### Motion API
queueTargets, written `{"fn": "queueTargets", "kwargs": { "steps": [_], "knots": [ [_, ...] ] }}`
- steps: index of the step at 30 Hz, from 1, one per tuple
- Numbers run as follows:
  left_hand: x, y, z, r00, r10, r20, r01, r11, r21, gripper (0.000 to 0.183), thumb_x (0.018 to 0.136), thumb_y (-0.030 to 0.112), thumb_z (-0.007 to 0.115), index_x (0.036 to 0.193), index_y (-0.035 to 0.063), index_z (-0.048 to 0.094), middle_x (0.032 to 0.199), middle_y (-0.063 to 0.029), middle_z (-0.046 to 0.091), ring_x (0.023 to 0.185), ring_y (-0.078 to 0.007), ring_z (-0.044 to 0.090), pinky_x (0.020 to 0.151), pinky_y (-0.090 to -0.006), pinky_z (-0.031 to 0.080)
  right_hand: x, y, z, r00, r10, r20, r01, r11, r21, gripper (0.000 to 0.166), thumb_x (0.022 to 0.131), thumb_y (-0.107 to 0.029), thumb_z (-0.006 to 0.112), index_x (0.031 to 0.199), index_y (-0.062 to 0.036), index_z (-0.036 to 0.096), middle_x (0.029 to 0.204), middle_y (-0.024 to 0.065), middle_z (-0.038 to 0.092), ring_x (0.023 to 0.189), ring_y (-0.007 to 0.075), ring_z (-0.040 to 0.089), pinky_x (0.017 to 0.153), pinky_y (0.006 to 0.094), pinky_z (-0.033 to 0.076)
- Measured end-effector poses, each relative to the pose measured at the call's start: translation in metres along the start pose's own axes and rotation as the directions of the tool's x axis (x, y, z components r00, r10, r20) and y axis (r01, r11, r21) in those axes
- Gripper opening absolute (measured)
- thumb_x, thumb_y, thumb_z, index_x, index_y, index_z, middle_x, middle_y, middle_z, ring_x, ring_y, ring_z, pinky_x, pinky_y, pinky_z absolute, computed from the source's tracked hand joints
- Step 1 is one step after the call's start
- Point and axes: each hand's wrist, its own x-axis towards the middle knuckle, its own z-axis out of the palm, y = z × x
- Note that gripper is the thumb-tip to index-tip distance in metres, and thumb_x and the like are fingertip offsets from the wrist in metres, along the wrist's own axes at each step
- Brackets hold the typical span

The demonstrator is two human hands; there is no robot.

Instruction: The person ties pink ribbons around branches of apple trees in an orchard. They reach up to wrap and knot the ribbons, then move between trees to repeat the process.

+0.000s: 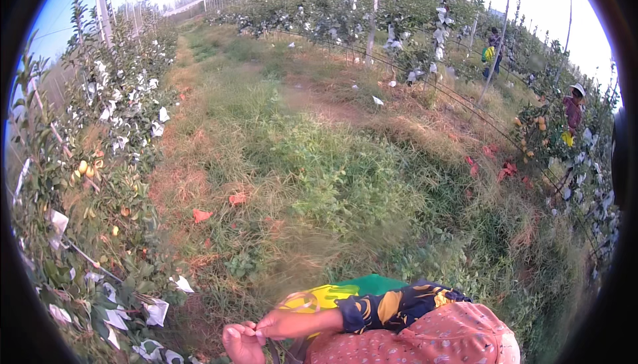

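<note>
At the bottom of the view my left hand [242, 342] is raised with its fingers curled, its fingertips meeting those of my right hand [280, 324]. The right hand comes in from the right in a dark blue and yellow patterned sleeve [394, 309], thumb and finger pinched together. Whether anything small lies between the fingertips is too small to tell. Beneath the right forearm, a yellow and green bag or apron [324, 296] shows in front of my pink patterned top [423, 341].
Fruit trees with white bags [157, 311] stand close on the left, some with bare yellow fruit [82, 166]. Red scraps [201, 215] lie on the grass [319, 164]. Wires and posts [373, 20] line the right row, where two people [573, 107] stand among the trees.
</note>
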Motion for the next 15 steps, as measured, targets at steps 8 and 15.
{"fn": "queueTargets", "kwargs": {
  "steps": [8,15],
  "knots": [
    [0.001,0.004,0.014,0.993,0.089,0.078,-0.112,0.917,0.383,0.031,0.085,0.031,0.058,0.088,0.0008,0.053,0.079,-0.0093,0.056,0.058,-0.0133,0.052,0.051,-0.0244,0.044,-0.016,-0.01,-0.008,0.991,0.129,0.045,-0.135,0.975,0.178,0.028,0.091,-0.026,0.043,0.08,-0.0045,0.057,0.053,-0.0069,0.034,0.048,0.0029,0.031,0.042,0.0202,0.023],
    [0.014,-0.023,-0.012,0.973,0.126,0.194,-0.198,0.889,0.414,0.027,0.083,0.024,0.061,0.094,0.0009,0.051,0.087,-0.0103,0.057,0.071,-0.0167,0.055,0.061,-0.0287,0.047,-0.032,-0.006,-0.009,0.988,0.12,0.092,-0.148,0.893,0.425,0.016,0.085,-0.018,0.048,0.078,-0.0059,0.055,0.05,-0.0068,0.031,0.042,0.0034,0.027,0.039,0.0208,0.02]
  ]
}}
